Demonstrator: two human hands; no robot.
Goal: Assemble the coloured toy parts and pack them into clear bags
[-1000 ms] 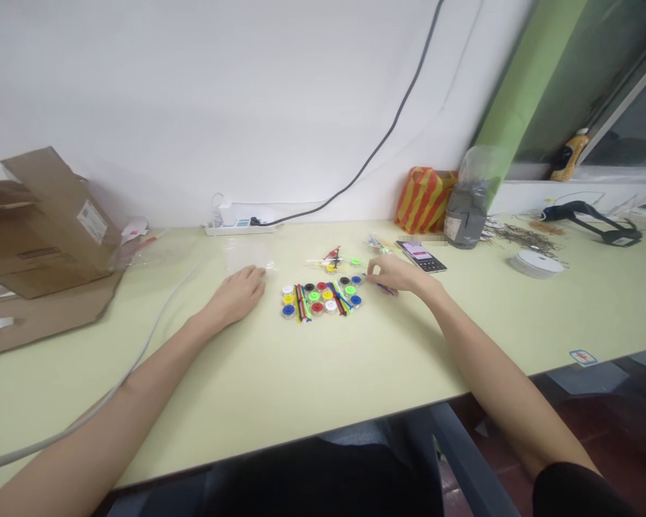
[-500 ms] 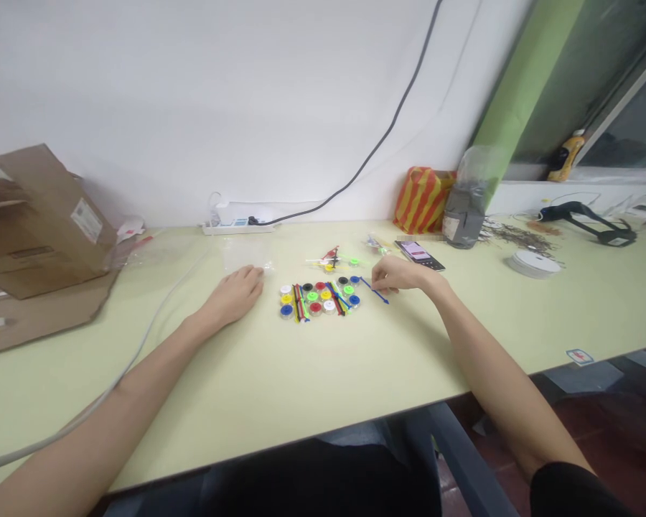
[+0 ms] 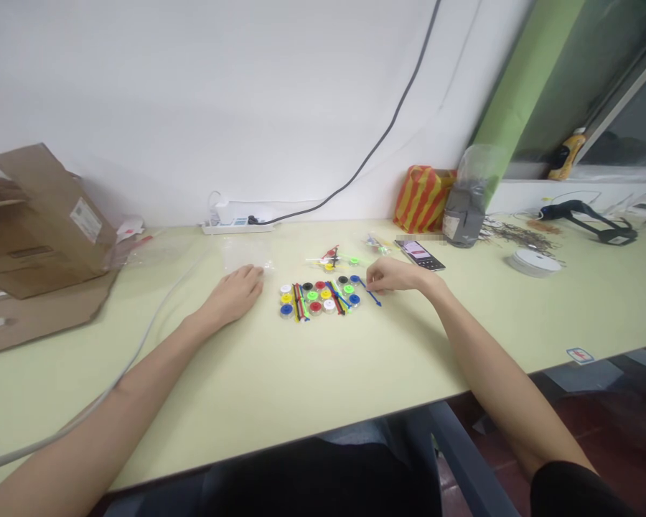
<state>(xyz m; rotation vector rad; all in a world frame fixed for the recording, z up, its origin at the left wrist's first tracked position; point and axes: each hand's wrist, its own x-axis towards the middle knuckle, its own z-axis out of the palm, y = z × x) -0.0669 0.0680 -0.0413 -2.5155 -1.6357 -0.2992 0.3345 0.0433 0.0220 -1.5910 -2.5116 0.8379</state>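
Note:
My right hand (image 3: 390, 275) pinches a slim blue arrow-shaped piece (image 3: 375, 298), which slants down and to the right beside the discs. To its left, small round discs with coloured tops, such as a blue disc (image 3: 354, 300) and a red disc (image 3: 315, 308), stand in rows. Two bundles of thin coloured arrow pieces lie between these rows, the left bundle (image 3: 300, 303) and the right bundle (image 3: 338, 298). My left hand (image 3: 240, 291) rests palm down on the table, fingers stretched out and holding nothing, next to a clear plastic bag (image 3: 245, 251).
Behind the rows lie loose coloured pieces (image 3: 331, 258) and a small clear packet (image 3: 377, 244). A phone (image 3: 420, 254) lies past my right hand. A cardboard box (image 3: 43, 222) stands at left, a power strip (image 3: 237, 227) against the wall. A grey cable (image 3: 140, 345) crosses my left forearm.
My right hand has shifted slightly left with the blue arrow piece, bringing it closer to the discs. My left hand stays where it was.

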